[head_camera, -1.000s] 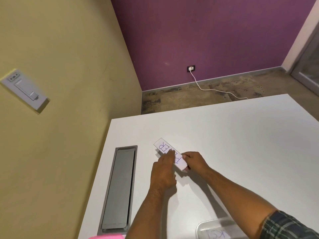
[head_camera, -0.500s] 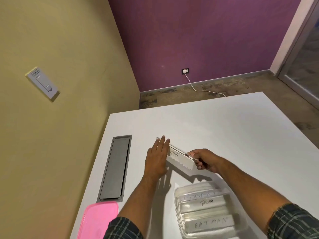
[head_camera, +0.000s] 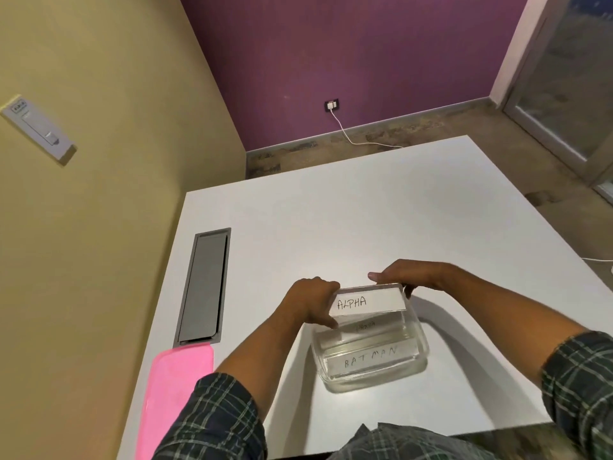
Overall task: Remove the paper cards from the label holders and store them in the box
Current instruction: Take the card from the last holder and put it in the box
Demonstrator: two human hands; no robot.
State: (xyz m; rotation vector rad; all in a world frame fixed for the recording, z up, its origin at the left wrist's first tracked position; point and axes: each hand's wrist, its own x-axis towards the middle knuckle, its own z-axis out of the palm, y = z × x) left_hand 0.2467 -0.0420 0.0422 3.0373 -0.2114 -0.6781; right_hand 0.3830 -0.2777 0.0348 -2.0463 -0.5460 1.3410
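White table [head_camera: 381, 210] — pink lid [head_camera: 175, 393] beside clear box [head_camera: 374, 376].

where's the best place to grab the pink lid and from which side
Take the pink lid by its long right edge, coming from the right across the bare table. It lies flat near the table's left edge, so its left side gives little room, and its far end sits against the grey hatch. A thin flat sheet likely needs fingertips slid under that edge, then a pinch.
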